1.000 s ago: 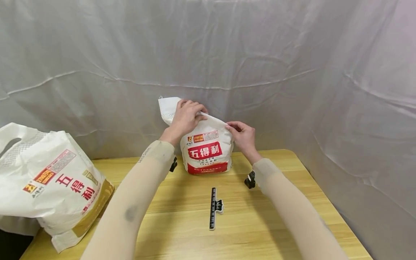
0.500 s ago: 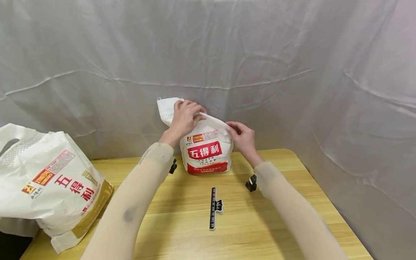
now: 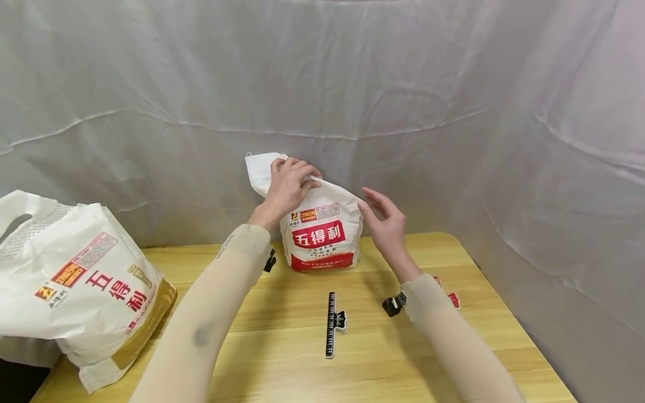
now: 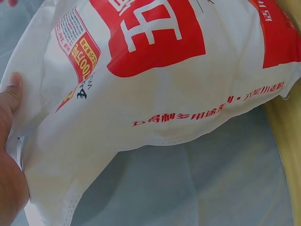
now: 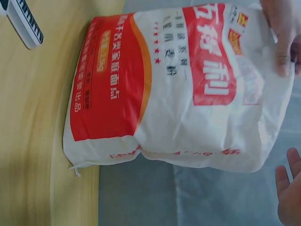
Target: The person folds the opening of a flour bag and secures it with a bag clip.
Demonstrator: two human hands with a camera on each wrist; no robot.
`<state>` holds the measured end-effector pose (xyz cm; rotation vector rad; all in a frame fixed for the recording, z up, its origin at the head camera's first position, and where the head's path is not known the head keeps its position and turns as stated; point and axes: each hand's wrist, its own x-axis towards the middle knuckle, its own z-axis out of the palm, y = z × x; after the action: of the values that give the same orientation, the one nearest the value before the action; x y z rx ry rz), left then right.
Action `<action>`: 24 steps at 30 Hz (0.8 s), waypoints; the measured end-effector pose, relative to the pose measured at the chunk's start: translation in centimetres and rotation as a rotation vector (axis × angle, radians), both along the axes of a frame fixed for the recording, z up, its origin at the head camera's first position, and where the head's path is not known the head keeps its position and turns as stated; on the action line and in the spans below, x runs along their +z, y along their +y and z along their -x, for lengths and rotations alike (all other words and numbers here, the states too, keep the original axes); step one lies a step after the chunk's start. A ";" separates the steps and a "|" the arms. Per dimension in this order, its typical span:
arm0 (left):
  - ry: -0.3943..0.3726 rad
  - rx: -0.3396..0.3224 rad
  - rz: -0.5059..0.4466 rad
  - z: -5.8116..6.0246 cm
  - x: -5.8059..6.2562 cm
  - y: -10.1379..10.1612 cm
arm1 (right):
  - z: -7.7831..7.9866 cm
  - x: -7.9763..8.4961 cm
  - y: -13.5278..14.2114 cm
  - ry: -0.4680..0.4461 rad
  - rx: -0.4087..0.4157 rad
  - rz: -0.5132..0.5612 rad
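Observation:
A white flour bag with red printing stands upright at the back of the table. Its top edge is folded over and slants down to the right. My left hand grips that folded top, thumb in front, as the left wrist view also shows with the thumb on the bag. Beside the bag's upper right corner is my right hand, fingers spread and holding nothing. In the right wrist view a small gap separates the right hand from the bag.
A black and white clip with piano-key markings lies on the table in front of the bag. A red item is partly hidden behind the right sleeve. Another white flour bag stands at the left. Grey cloth hangs behind.
My right hand has let go of the bag's right corner and moved slightly right and down, uncovering the red item. The left hand keeps its grip.

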<state>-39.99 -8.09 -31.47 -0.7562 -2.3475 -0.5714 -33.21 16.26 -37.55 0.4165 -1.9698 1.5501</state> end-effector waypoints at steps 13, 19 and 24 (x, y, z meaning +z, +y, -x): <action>-0.002 0.000 -0.007 0.4 -0.1 0.3 | -6.0 0.1 0.0 0.008 0.049 -0.040; 0.003 0.000 -0.003 0.7 0.0 0.3 | -7.1 -1.3 0.2 -0.001 0.058 -0.093; -0.010 0.010 -0.004 0.8 -0.2 0.0 | -6.9 -4.3 0.6 -0.017 0.088 -0.159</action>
<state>-40.79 -8.06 -31.62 -0.7411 -2.3573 -0.5764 -26.27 16.84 -41.81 0.5630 -2.1223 1.4584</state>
